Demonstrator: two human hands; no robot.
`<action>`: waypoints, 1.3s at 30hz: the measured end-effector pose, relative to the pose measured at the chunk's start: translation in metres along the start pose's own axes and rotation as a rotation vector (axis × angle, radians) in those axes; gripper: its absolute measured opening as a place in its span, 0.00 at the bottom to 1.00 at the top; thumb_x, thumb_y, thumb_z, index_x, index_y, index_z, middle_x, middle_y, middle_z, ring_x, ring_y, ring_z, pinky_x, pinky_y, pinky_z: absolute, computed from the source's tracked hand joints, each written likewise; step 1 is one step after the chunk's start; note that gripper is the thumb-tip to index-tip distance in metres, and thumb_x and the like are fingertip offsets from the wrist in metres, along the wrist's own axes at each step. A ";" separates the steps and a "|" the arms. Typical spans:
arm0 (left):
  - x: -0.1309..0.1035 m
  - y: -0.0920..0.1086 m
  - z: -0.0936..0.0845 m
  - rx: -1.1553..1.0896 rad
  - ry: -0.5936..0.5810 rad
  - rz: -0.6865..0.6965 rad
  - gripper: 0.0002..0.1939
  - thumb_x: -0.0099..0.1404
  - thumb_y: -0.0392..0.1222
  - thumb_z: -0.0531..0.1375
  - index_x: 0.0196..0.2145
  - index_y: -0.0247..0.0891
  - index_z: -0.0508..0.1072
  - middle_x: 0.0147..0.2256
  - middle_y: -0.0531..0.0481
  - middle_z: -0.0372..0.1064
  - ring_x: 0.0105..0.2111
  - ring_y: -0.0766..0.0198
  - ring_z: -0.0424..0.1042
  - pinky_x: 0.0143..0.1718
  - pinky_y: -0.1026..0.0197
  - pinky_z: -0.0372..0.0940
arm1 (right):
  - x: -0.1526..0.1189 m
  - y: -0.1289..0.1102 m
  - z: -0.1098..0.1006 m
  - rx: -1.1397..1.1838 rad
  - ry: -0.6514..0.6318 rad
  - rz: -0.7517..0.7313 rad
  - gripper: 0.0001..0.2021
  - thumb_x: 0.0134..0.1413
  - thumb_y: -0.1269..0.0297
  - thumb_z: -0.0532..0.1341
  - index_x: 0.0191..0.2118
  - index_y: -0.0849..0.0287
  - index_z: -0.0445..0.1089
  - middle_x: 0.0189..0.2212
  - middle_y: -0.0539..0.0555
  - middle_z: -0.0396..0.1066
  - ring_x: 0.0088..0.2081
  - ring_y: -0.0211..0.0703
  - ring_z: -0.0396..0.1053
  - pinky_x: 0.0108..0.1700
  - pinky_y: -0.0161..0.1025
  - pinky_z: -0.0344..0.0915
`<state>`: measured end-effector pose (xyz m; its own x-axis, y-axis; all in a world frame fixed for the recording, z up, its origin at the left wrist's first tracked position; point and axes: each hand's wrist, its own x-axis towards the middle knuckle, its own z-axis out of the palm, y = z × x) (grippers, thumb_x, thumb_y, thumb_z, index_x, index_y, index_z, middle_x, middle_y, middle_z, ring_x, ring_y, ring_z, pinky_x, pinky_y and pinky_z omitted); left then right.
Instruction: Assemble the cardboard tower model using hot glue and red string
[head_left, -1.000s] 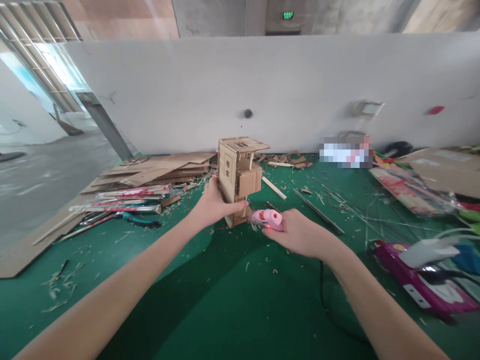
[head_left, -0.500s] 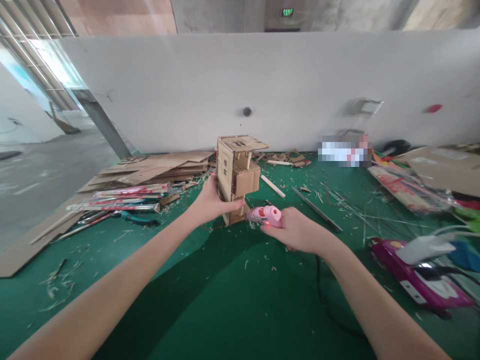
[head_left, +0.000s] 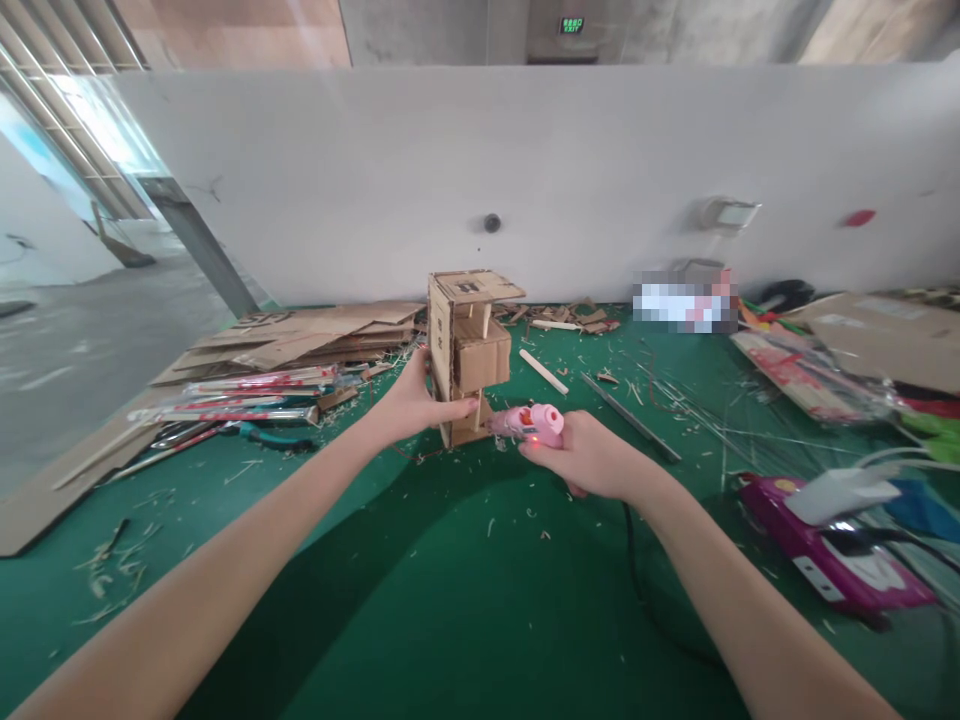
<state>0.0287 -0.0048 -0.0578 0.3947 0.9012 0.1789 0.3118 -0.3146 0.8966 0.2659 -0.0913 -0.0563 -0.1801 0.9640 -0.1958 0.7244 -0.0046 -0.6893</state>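
Observation:
A small cardboard structure (head_left: 482, 362) with a flat top, a box in its middle and thin wooden posts stands in front of me. My left hand (head_left: 420, 400) grips it low on its left side, the thumb reaching across to a post near the base. In my right hand (head_left: 592, 452) is a pink hot glue gun (head_left: 541, 424), its small red light lit. Its nozzle points left at the lower part of the cardboard structure; whether it touches is too small to tell. A dark cord hangs below my right wrist.
Cardboard sheets (head_left: 300, 335), wrapped sticks (head_left: 255, 400) and teal-handled pliers (head_left: 274, 438) lie left. A wooden stick (head_left: 544, 371) and a metal strip (head_left: 630, 415) are right of centre. A magenta power strip (head_left: 832, 555) with plugs sits right. Scraps dot the green table (head_left: 465, 600).
The cardboard structure has turned and shifted slightly left in my left hand's grip. The glue gun stays near its base, with little movement.

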 end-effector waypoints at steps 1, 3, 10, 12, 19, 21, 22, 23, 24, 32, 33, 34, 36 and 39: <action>0.001 -0.003 -0.001 -0.002 -0.006 0.000 0.44 0.49 0.51 0.72 0.57 0.40 0.54 0.59 0.37 0.57 0.56 0.41 0.64 0.56 0.40 0.64 | 0.000 0.000 0.000 0.004 0.002 -0.004 0.20 0.55 0.53 0.56 0.18 0.55 0.53 0.10 0.47 0.59 0.14 0.37 0.63 0.20 0.34 0.59; 0.002 -0.007 -0.002 -0.033 -0.027 -0.002 0.43 0.50 0.51 0.71 0.57 0.41 0.54 0.59 0.38 0.57 0.55 0.43 0.66 0.55 0.42 0.66 | 0.001 -0.001 0.001 0.001 -0.001 0.002 0.21 0.55 0.53 0.56 0.17 0.55 0.52 0.10 0.47 0.59 0.14 0.37 0.63 0.21 0.35 0.61; 0.004 -0.011 -0.005 -0.079 -0.069 0.025 0.43 0.51 0.50 0.71 0.60 0.43 0.55 0.60 0.39 0.58 0.55 0.44 0.67 0.49 0.48 0.71 | 0.003 -0.002 0.005 0.019 -0.006 0.024 0.18 0.55 0.55 0.57 0.19 0.55 0.55 0.09 0.46 0.60 0.14 0.38 0.64 0.21 0.35 0.61; 0.005 -0.012 -0.007 -0.041 -0.065 0.040 0.44 0.52 0.51 0.70 0.60 0.42 0.55 0.60 0.40 0.58 0.55 0.44 0.67 0.50 0.48 0.70 | 0.004 -0.002 0.006 0.011 -0.009 0.038 0.18 0.55 0.55 0.57 0.19 0.56 0.55 0.09 0.47 0.60 0.14 0.37 0.64 0.22 0.34 0.61; 0.009 -0.022 -0.013 0.093 -0.112 0.026 0.39 0.59 0.52 0.65 0.63 0.39 0.55 0.59 0.39 0.62 0.54 0.44 0.67 0.51 0.45 0.68 | 0.006 -0.002 0.006 0.006 -0.022 0.026 0.19 0.56 0.53 0.56 0.19 0.56 0.58 0.11 0.48 0.63 0.14 0.37 0.65 0.22 0.34 0.63; 0.012 -0.026 -0.013 0.070 -0.129 0.068 0.38 0.59 0.49 0.64 0.62 0.37 0.56 0.59 0.39 0.62 0.55 0.45 0.67 0.51 0.48 0.68 | 0.005 -0.003 0.006 0.013 -0.007 0.021 0.18 0.56 0.54 0.57 0.20 0.56 0.58 0.11 0.48 0.64 0.14 0.37 0.65 0.21 0.34 0.63; 0.013 -0.028 -0.013 0.058 -0.137 0.084 0.37 0.59 0.48 0.64 0.62 0.37 0.57 0.59 0.39 0.63 0.55 0.45 0.67 0.52 0.48 0.67 | 0.005 -0.003 0.007 0.014 -0.003 0.019 0.18 0.56 0.54 0.57 0.20 0.56 0.58 0.10 0.48 0.64 0.14 0.37 0.65 0.21 0.34 0.63; 0.015 -0.030 -0.013 0.045 -0.142 0.095 0.36 0.59 0.47 0.64 0.61 0.37 0.57 0.58 0.39 0.64 0.55 0.46 0.67 0.52 0.49 0.67 | 0.006 -0.003 0.007 0.015 -0.002 0.018 0.18 0.56 0.54 0.57 0.20 0.56 0.58 0.10 0.48 0.64 0.14 0.37 0.65 0.21 0.34 0.63; 0.017 -0.032 -0.012 0.032 -0.146 0.105 0.35 0.59 0.47 0.63 0.61 0.36 0.58 0.57 0.39 0.65 0.55 0.46 0.68 0.52 0.49 0.67 | 0.006 -0.003 0.008 0.016 -0.005 0.019 0.18 0.57 0.54 0.57 0.20 0.56 0.58 0.10 0.48 0.64 0.14 0.37 0.65 0.21 0.34 0.63; 0.023 -0.045 -0.010 0.035 -0.161 0.173 0.29 0.61 0.42 0.58 0.59 0.33 0.61 0.57 0.40 0.65 0.58 0.46 0.64 0.59 0.46 0.61 | 0.010 -0.002 0.013 0.046 -0.020 0.042 0.19 0.57 0.53 0.56 0.19 0.56 0.59 0.10 0.48 0.64 0.13 0.36 0.64 0.21 0.33 0.64; 0.023 -0.044 -0.009 0.062 -0.155 0.172 0.27 0.62 0.42 0.57 0.58 0.32 0.63 0.57 0.40 0.65 0.58 0.46 0.63 0.60 0.45 0.60 | 0.010 -0.002 0.013 0.054 -0.015 0.046 0.19 0.57 0.53 0.57 0.19 0.56 0.59 0.10 0.48 0.65 0.13 0.36 0.64 0.20 0.33 0.64; 0.022 -0.043 -0.009 0.091 -0.149 0.171 0.25 0.62 0.41 0.56 0.57 0.32 0.64 0.56 0.40 0.66 0.58 0.46 0.63 0.60 0.45 0.58 | 0.010 -0.002 0.013 0.061 -0.009 0.052 0.19 0.57 0.53 0.57 0.20 0.56 0.59 0.11 0.48 0.65 0.13 0.36 0.63 0.20 0.33 0.63; 0.020 -0.038 -0.008 0.141 -0.145 0.182 0.24 0.63 0.41 0.54 0.56 0.33 0.65 0.56 0.42 0.66 0.59 0.47 0.62 0.62 0.45 0.56 | 0.010 -0.002 0.013 0.070 -0.010 0.059 0.18 0.57 0.53 0.57 0.20 0.56 0.60 0.11 0.48 0.65 0.13 0.36 0.63 0.20 0.33 0.63; 0.017 -0.033 -0.006 0.191 -0.145 0.213 0.24 0.64 0.41 0.52 0.58 0.36 0.64 0.56 0.44 0.66 0.60 0.48 0.60 0.63 0.45 0.54 | 0.010 -0.002 0.013 0.053 -0.033 0.059 0.19 0.57 0.53 0.57 0.19 0.56 0.59 0.10 0.48 0.64 0.14 0.35 0.64 0.21 0.33 0.64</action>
<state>0.0195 0.0228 -0.0821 0.5832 0.7616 0.2827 0.3598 -0.5541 0.7506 0.2538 -0.0853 -0.0654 -0.1604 0.9524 -0.2591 0.6981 -0.0761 -0.7120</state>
